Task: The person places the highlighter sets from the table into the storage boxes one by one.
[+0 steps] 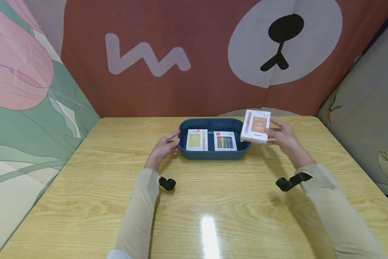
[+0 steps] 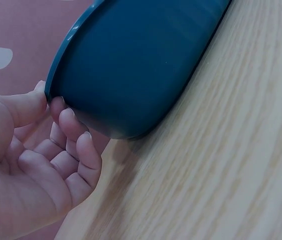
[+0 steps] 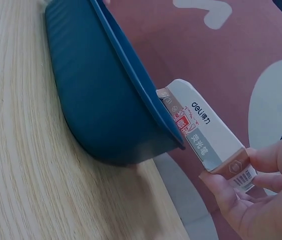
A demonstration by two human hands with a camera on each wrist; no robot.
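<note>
A dark blue oval plastic basin (image 1: 213, 155) stands at the back of the table. My left hand (image 1: 163, 148) pinches its left rim between thumb and fingers, seen closely at the basin wall (image 2: 126, 65) in the left wrist view. My right hand (image 1: 284, 136) grips a white and orange highlighter box (image 1: 255, 126) by its right side, tilted over the basin's right end. Its printed side (image 3: 196, 125) faces the right wrist camera. Inside the basin lie a white box with a yellow-green panel (image 1: 197, 140) and a white box with a strip of coloured sticks (image 1: 225, 141).
The light wood table (image 1: 187, 201) reaches back to a reddish-brown wall cloth (image 1: 168, 93) with a cartoon face. Patterned cloths hang at the left (image 1: 25, 144) and right (image 1: 365, 108). Black camera mounts (image 1: 291, 182) sit on both wrists.
</note>
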